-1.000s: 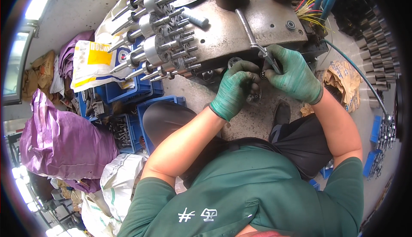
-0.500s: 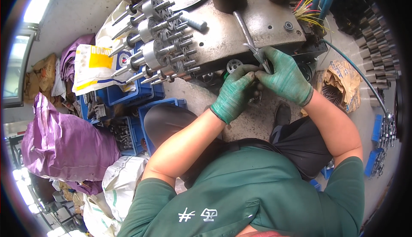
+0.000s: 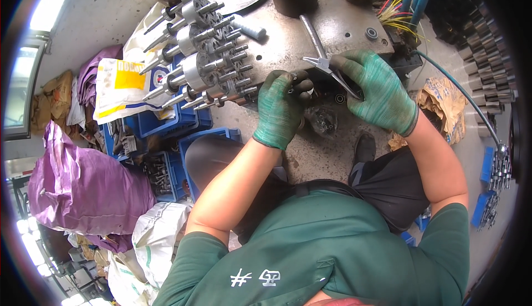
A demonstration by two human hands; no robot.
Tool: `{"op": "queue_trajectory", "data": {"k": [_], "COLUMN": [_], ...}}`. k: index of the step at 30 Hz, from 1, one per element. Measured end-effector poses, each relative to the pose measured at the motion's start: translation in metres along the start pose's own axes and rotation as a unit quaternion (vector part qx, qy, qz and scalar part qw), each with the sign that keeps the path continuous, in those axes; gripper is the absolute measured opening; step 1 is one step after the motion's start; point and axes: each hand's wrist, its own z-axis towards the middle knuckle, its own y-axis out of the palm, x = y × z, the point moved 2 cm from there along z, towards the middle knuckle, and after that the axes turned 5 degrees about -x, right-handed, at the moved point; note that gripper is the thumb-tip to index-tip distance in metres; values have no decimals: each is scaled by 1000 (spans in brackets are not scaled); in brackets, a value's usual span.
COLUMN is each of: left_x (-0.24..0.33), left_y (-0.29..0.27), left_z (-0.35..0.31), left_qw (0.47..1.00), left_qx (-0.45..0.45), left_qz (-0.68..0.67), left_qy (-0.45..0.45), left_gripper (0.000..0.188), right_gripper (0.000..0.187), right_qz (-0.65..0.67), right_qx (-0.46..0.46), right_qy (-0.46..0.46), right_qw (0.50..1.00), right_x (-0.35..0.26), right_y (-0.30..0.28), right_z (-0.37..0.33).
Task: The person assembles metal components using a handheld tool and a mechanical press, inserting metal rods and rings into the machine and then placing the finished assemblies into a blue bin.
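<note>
At frame centre, left hand (image 3: 280,109) in green glove clamps a small round metal part (image 3: 292,88) against the steel bench plate (image 3: 310,34), steadying it, while right hand (image 3: 379,92) closes on long-nosed pliers (image 3: 327,67) aimed toward it.

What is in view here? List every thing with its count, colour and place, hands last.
pliers: one, metal, in the right hand over the bench
steel bench plate: one, grey, top centre
geared shafts: several, silver, stacked left on the bench
crates: several, blue, left of the knees
sacks: a few purple, some white, on the floor at left
wires: bundle, multicoloured, top right
left hand: green glove, on a small part
right hand: green glove, gripping the pliers
</note>
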Motion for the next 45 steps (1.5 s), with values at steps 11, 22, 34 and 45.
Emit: {"op": "queue_trajectory", "data": {"k": [11,22,34,45], "left_x": [-3,1,25,18], "left_y": [-6,2,29,20], "left_z": [1,-1,52,72], "left_qw": [1000,999,985,992], "left_qx": [10,34,118,103], "left_qz": [8,-9,74,55], "left_qy": [8,-9,105,46], "left_gripper": [2,6,34,33], "right_gripper": [57,59,58,60], "right_qz": [-21,-21,480,562], "right_qx": [16,-17,-11,-42], "right_qy": [-68,-42,185,248], "right_qw": [997,999,858,788], "right_x": [-7,-6,4,7], "right_y": [2,4,-9,23], "right_z": [2,1,52,95]}}
